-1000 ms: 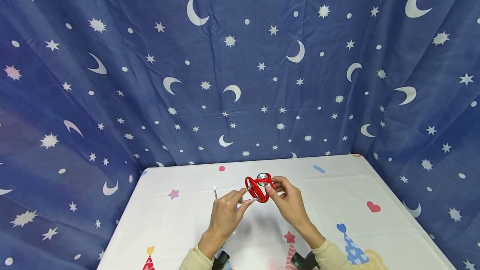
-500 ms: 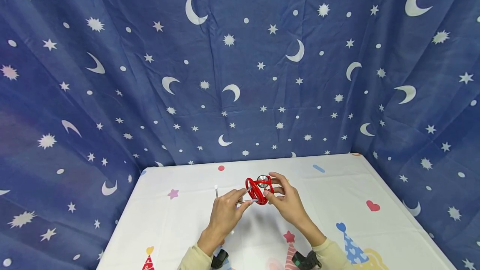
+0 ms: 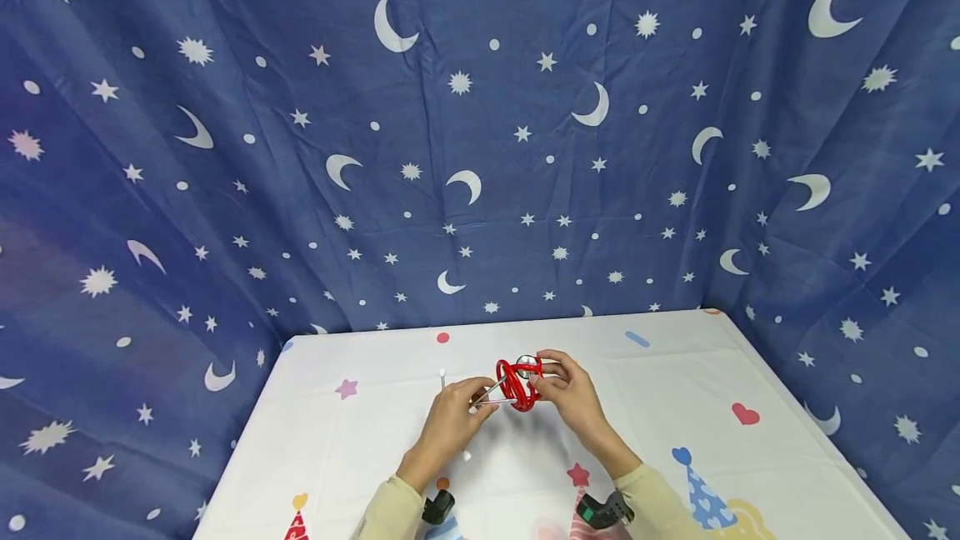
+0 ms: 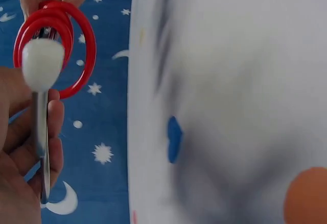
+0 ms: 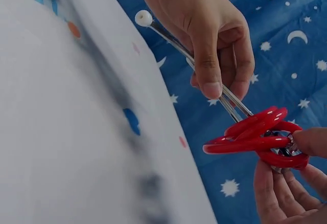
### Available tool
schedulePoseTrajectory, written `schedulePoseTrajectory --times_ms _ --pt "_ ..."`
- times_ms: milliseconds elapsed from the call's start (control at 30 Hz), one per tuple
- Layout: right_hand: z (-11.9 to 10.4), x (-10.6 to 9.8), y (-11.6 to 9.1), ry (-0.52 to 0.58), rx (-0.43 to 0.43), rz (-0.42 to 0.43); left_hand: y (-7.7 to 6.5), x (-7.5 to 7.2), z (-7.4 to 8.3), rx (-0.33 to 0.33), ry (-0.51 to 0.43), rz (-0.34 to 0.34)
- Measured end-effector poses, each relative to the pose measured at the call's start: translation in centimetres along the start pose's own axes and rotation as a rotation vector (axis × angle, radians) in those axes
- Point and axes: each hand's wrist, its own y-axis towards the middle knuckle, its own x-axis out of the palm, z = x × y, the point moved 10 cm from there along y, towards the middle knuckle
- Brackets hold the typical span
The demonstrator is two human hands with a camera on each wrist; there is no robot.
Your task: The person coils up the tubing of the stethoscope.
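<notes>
A stethoscope with coiled red tubing is held up above the table between both hands. My left hand pinches its metal ear tubes between thumb and fingers. One white eartip stands out close to the left wrist camera. My right hand grips the far end of the coil, beside the round silver chest piece. In the right wrist view, the red loops wrap around the metal parts near the right thumb.
A white tablecloth printed with party hats, hearts and stars lies beneath the hands. Behind and at both sides hangs a dark blue curtain with moons and stars. Each wrist carries a small black camera.
The ear tubes show more length between the left fingers and the coil. The left hand has shifted slightly, and the right fingers have changed their hold around the chest piece.
</notes>
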Motion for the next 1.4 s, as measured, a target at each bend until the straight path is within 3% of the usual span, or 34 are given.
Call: schedulePoseTrajectory --times_ms 300,600,1000,1400 --pt "3.2 0.3 1.2 0.034 0.103 0.027 -0.1 2.6 -3.6 -0.119 -0.144 -0.116" --pt "5.1 0.5 1.8 0.042 0.162 0.037 -0.2 4.5 -5.9 -0.237 -0.231 -0.191" --pt "6.8 0.9 2.3 0.072 0.178 0.023 -0.6 6.3 -7.7 -0.271 -0.218 -0.233" --pt "8.1 0.3 2.1 0.062 0.207 0.018 -0.9 6.3 -7.9 -0.285 -0.192 -0.236"
